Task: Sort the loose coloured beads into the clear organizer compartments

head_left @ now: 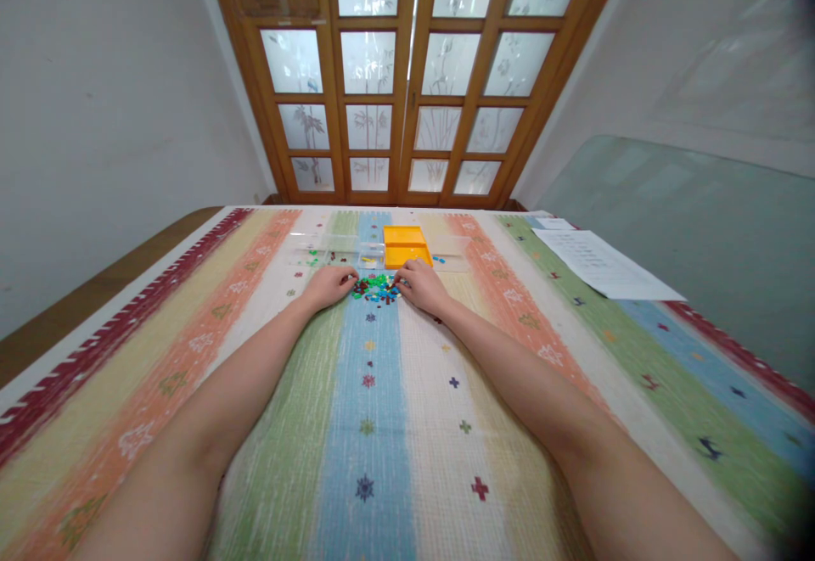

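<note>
A pile of small coloured pieces, mostly green, dark red and blue, lies on the striped tablecloth between my hands. At the pile's left edge my left hand has its fingers drawn together in a pinch. My right hand reaches the right edge with curled fingers, just in front of an open yellow box. Anything between the fingertips of either hand is too small to make out. Behind the pile, a clear tray holds a few green, dark red and yellow pieces in separate places.
A few blue pieces lie right of the yellow box, on or in clear plastic. Printed paper sheets rest at the table's right side. Beyond the far table edge stand wood-framed glass doors, with walls on both sides.
</note>
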`<state>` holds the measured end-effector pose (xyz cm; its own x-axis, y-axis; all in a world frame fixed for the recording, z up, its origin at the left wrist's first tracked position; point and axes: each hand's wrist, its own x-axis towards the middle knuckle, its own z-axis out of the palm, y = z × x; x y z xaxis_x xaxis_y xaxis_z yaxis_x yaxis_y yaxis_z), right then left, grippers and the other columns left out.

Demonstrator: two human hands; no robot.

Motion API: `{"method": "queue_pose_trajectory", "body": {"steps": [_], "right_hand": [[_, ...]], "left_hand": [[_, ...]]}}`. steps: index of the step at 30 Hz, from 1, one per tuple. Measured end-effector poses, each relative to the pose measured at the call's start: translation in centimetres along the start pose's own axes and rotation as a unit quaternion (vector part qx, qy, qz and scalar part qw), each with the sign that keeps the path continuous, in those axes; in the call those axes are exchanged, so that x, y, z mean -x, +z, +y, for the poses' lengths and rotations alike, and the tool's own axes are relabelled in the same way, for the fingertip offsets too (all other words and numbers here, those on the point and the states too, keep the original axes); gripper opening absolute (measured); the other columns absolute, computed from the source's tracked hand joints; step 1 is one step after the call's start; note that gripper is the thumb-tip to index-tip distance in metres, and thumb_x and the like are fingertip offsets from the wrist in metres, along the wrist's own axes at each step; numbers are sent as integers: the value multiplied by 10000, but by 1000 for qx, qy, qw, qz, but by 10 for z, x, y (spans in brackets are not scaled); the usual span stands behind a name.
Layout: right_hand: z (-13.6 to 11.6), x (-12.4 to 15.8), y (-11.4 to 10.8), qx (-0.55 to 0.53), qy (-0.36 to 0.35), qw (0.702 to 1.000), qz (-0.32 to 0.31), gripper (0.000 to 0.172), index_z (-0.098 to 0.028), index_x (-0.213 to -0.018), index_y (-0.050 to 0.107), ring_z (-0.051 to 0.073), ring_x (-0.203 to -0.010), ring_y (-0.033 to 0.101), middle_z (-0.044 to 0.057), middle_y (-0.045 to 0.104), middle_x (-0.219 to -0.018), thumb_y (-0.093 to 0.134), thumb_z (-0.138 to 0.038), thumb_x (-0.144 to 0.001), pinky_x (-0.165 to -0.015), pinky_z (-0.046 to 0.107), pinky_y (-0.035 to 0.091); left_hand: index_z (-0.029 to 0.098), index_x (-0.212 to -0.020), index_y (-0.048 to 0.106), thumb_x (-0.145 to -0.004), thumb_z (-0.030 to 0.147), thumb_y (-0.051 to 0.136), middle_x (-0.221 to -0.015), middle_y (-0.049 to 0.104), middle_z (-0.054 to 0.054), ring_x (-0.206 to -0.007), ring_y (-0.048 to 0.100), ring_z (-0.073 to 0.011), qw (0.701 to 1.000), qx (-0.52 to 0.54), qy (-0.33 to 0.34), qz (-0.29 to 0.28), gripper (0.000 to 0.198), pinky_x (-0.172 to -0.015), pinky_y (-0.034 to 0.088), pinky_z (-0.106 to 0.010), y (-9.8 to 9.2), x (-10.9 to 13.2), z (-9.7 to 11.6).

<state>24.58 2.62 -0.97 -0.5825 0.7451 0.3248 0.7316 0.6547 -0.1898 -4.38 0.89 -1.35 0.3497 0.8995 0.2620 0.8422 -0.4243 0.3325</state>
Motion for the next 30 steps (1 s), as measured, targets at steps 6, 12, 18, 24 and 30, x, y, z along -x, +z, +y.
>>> {"method": "queue_pose_trajectory", "body": {"steps": [6, 12, 18, 24, 30], "right_hand": [[-6, -2, -5, -74, 35, 995, 56, 130, -184, -970, 728, 224, -934, 597, 85, 714, -980, 599, -191, -955, -836, 317, 411], [-8, -16, -1, -231, 75, 963, 115, 92, -194, -879, 673, 171, -752, 610, 12, 691, -814, 587, -166, -862, -699, 270, 403], [1, -51, 20, -371, 128, 912, 121, 80, -195, -857, 676, 174, -764, 639, 13, 708, -835, 625, -225, -803, -754, 290, 493], [2, -73, 26, -350, 158, 919, 93, 244, -194, -1026, 738, 181, -856, 692, 44, 765, -988, 553, -170, -869, -835, 324, 550], [5, -70, 21, -295, 117, 945, 73, 328, -219, -1156, 758, 206, -1023, 706, 49, 778, -1116, 525, -164, -931, -944, 360, 542]], "left_hand": [[227, -1041, 779, -955, 391, 509, -832, 744, -61, -750, 627, -230, 1000, 0, -2, -4, 328, -689, 397, -325, -2, 0, 1], [228, -1050, 780, -960, 383, 506, -870, 759, -57, -751, 639, -218, 1000, 7, -4, -3, 327, -707, 417, -318, -2, 1, 1], [224, -1052, 780, -966, 384, 508, -879, 766, -57, -764, 650, -220, 1000, 8, -6, -2, 327, -707, 427, -317, -4, 2, 0], [223, -1048, 781, -976, 375, 492, -930, 777, -68, -795, 656, -231, 1000, 16, -7, 1, 334, -740, 449, -327, -6, 3, -1], [219, -1045, 783, -973, 374, 499, -904, 774, -68, -782, 656, -228, 1000, 21, -10, 2, 332, -743, 453, -323, -5, 3, -2]]}}
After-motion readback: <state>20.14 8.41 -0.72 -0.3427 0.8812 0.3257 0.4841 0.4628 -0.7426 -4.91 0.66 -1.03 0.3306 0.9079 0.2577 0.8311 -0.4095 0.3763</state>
